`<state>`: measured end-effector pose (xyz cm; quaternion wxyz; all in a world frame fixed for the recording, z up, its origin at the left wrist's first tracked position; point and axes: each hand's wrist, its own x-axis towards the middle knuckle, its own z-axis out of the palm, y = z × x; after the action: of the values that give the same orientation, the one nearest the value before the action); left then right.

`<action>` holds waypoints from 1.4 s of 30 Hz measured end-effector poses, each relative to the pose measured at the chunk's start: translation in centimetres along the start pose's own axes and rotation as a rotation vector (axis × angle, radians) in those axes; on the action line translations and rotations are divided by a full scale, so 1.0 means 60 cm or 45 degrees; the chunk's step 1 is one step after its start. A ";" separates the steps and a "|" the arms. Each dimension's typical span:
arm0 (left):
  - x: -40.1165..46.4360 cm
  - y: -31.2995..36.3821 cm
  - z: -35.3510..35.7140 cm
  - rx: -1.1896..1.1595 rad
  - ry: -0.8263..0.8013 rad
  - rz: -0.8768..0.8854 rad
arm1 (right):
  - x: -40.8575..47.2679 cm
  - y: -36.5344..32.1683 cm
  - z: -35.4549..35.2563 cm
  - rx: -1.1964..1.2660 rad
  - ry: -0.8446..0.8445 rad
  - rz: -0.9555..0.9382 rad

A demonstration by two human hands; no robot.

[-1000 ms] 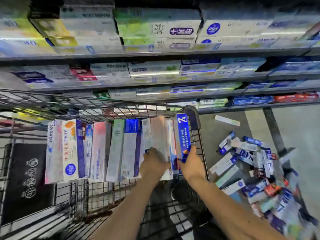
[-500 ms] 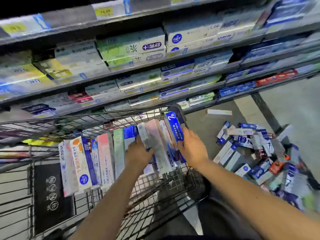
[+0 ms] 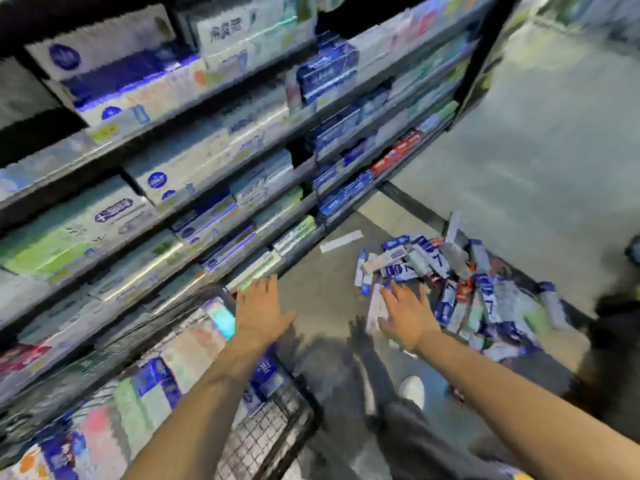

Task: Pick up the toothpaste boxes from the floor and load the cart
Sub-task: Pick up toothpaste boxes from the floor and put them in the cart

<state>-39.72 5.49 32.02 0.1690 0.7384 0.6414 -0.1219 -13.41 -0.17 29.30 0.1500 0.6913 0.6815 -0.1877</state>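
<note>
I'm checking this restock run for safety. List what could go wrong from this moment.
1. The pile of boxes lies loose and crisscrossed on the floor; a hasty grab by the open right hand may scatter or crush some.
2. The person's shoe is close to the pile, so a step could flatten a box.
3. The cart already looks full beside the left hand; more boxes may spill.

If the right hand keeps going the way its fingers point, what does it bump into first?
Probably the heap of blue, white and red toothpaste boxes on the grey floor. The open right hand points straight at its near edge, though depth is hard to judge.
</note>
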 end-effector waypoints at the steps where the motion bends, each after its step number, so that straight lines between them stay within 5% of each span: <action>1: 0.016 0.043 0.003 -0.002 -0.025 0.022 | -0.004 0.043 0.004 0.018 -0.025 0.053; 11: 0.134 0.373 0.162 -0.222 -0.294 0.108 | 0.004 0.367 0.124 0.247 -0.284 0.424; 25: 0.395 0.388 0.595 -0.107 -0.661 -0.008 | 0.271 0.454 0.530 0.778 -0.700 0.721; 35: 0.585 0.399 0.978 -0.352 -0.650 -0.248 | 0.508 0.468 0.873 1.247 -0.604 1.195; 42: 0.636 0.398 1.082 -0.476 -0.542 -0.332 | 0.577 0.428 1.008 1.293 -0.359 1.448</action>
<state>-8.12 10.83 -40.19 0.4155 0.5638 0.6922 -0.1744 8.92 1.77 -41.51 -0.0266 0.8884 0.0266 -0.4575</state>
